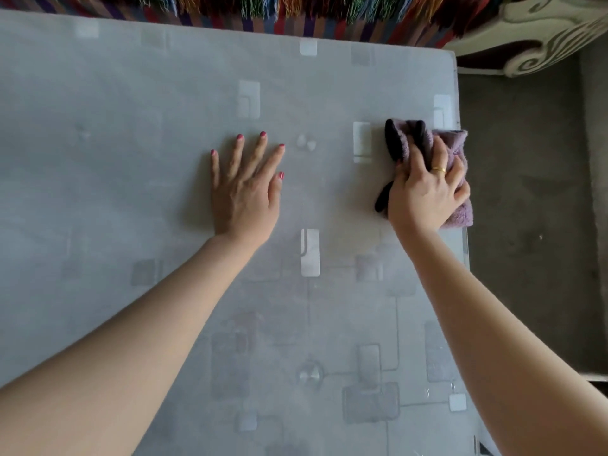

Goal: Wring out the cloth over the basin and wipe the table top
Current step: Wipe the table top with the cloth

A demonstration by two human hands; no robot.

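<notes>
The cloth (pixel 452 149), a purple terry rag with a dark trim, lies bunched at the right edge of the bench (pixel 131 143), slightly overhanging it, about midway along that edge. The right hand (pixel 427 192) lies on top of it with fingers curled into the folds, clamped on the cloth and pressing it to the surface. The left hand (pixel 245 189) rests flat on the bench near the middle, fingers straight and spread, holding nothing; the two hands are well apart.

The cloth looks soft, limp and light, probably damp, so it should fold and slide easily under the palm; a grip across the bunched middle, as here, seems best to keep loose ends from trailing. The bench top looks smooth and glossy, with a pale square pattern, so the cloth should glide over it.

No basin is in view. A striped, fringed textile (pixel 329 14) lies beyond the far edge, and the grey floor (pixel 526 192) runs past the right edge. Nothing stands on the bench in the cloth's way.
</notes>
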